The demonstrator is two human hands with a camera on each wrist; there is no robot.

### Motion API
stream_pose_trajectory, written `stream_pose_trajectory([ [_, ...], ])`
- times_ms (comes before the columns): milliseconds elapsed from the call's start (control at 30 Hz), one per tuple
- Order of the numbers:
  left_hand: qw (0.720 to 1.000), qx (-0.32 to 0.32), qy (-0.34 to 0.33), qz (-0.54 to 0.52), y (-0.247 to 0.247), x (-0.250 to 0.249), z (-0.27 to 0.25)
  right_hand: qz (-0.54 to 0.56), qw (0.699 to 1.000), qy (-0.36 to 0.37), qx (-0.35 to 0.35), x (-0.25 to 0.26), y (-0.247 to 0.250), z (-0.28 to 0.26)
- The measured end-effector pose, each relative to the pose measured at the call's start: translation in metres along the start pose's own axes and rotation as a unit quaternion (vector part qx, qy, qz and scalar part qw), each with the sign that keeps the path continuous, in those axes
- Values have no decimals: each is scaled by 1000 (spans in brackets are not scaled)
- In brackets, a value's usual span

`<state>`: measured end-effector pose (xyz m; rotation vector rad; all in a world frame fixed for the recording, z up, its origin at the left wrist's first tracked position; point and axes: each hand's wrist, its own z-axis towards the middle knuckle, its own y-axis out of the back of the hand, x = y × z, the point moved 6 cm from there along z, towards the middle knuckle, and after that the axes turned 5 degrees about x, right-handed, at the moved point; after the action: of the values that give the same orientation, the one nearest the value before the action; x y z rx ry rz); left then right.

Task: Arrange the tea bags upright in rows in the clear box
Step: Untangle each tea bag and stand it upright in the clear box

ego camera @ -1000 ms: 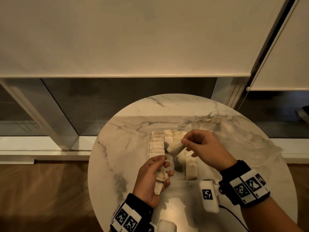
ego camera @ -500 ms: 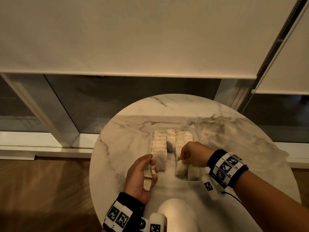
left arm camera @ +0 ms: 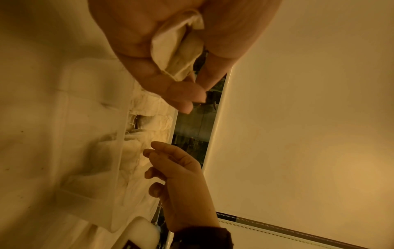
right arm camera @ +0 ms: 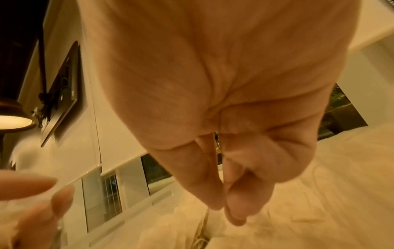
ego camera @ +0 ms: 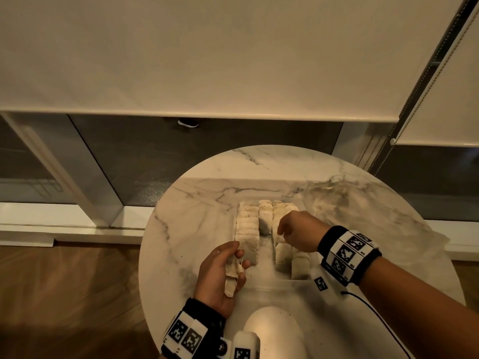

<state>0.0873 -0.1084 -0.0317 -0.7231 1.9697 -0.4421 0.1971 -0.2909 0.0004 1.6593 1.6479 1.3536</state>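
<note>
Marble table (ego camera: 197,229): clear box (ego camera: 269,283) holds upright tea bags (ego camera: 247,229).

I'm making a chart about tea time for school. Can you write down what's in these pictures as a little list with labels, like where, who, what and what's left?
where: round white marble table by a window
box: clear plastic box on the table, rows of pale paper tea bags standing upright inside
left hand: holds a few spare tea bags beside the box
right hand: over the rows, fingers curled, holding no bag that shows
still to do: the near part of the middle row looks unfilled
beside the box: crumpled clear plastic wrap
</note>
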Motion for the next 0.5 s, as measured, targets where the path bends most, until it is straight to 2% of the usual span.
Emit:
stream_pose_trajectory([
  [133, 1000, -5, 2, 3, 0, 1, -1, 55, 996, 16, 67, 10, -12, -8],
  [300, 1000, -13, 9, -1, -2, 2, -2, 42, 988, 0, 146, 16, -28, -12],
  [400, 999, -13, 23, -26, -3, 3, -4, 50, 989, 4, 141, 18, -26, -14],
  [500, 990, 21, 95, -103, -9, 4, -8, 134, 987, 41, 82, 22, -12, -21],
])
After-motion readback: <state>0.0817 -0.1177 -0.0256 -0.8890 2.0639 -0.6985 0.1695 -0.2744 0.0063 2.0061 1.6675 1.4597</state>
